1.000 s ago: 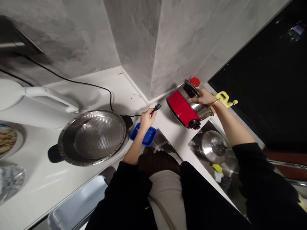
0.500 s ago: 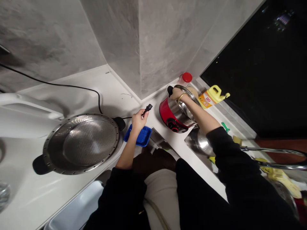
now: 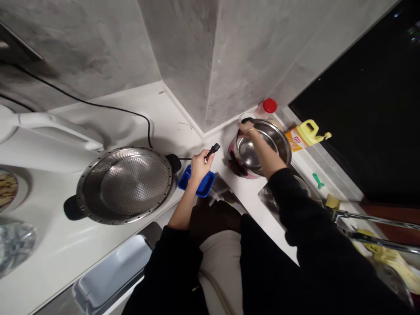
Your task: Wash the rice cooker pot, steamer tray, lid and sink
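White corner counter (image 3: 164,113) w/ grey marble walls is lying under me. One big perforated steel pan (image 3: 126,186) is sitting at left, its black cord running back along the wall. One red cooker (image 3: 254,153) is now standing upright by the corner; 1 s ago it was tipped on its side, so its open pot is facing up. My right hand (image 3: 246,128) is gripping its far rim, fingers curled. My left hand (image 3: 201,165) is still pinching one black plug (image 3: 213,149) just beside the cooker, above one blue tray (image 3: 197,183).
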The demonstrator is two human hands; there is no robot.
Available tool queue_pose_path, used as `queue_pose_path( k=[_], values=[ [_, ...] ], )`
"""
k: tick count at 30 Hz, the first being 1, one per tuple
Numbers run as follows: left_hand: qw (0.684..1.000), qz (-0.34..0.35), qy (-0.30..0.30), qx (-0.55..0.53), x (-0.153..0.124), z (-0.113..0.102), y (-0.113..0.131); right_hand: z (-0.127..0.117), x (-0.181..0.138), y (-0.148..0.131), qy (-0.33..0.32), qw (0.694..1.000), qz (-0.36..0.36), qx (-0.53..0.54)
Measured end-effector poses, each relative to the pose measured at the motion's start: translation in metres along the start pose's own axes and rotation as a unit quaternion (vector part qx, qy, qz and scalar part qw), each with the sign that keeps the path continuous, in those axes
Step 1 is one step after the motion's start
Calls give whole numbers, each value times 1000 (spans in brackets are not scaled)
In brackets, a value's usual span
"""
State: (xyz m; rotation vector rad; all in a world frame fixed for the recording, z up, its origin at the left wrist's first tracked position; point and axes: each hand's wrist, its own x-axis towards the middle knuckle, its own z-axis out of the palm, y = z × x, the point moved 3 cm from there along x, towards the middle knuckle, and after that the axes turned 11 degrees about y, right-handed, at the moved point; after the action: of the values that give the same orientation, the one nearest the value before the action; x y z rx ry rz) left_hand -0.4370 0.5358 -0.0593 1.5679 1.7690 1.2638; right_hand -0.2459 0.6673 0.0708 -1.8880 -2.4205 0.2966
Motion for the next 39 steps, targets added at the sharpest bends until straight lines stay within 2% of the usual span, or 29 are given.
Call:
queue_pose_path(
  k=[2, 4, 6, 8, 9, 11, 14, 16, 19, 24, 28, 32, 39],
  values=[
    [1000, -3, -2, 3, -1, 0, 0, -12, -21, 19, -18, 1000, 2, 3],
    [1000, -5, -2, 9, 0, 1, 1, -24, -56, 47, -65, 998, -2, 1],
    [1000, -6, 0, 15, 2, 3, 0, -26, -104, 82, -196, 980, -21, -29],
    [1000, -9, 2, 20, 3, 5, -1, -22, -153, 117, -263, 957, -23, -117],
    [1000, -9, 3, 22, 4, 7, -2, -17, -174, 132, -265, 951, -26, -156],
    [1000, -5, 2, 24, 5, 11, -5, -5, -204, 149, -216, 952, -53, -208],
    [1000, 1, 3, 25, 4, 16, -7, 13, -222, 148, -167, 953, -131, -214],
    [1000, 5, 2, 26, 3, 18, -8, 16, -220, 137, -160, 951, -165, -206],
    [1000, 16, -8, 22, 2, 17, -5, 6, -204, 112, -121, 957, -166, -205],
    [999, 24, -7, 27, -3, 7, 4, -21, -161, 60, -18, 974, -100, -205],
    [998, 40, -31, 28, -10, -4, 10, -30, -120, 27, 44, 981, -53, -179],
    [990, 78, -103, 54, -15, -11, 16, -31, -84, 8, 81, 985, -40, -144],
    [974, 79, -139, 158, -18, -9, 31, -31, -55, -9, 95, 987, -15, -126]
  ],
)
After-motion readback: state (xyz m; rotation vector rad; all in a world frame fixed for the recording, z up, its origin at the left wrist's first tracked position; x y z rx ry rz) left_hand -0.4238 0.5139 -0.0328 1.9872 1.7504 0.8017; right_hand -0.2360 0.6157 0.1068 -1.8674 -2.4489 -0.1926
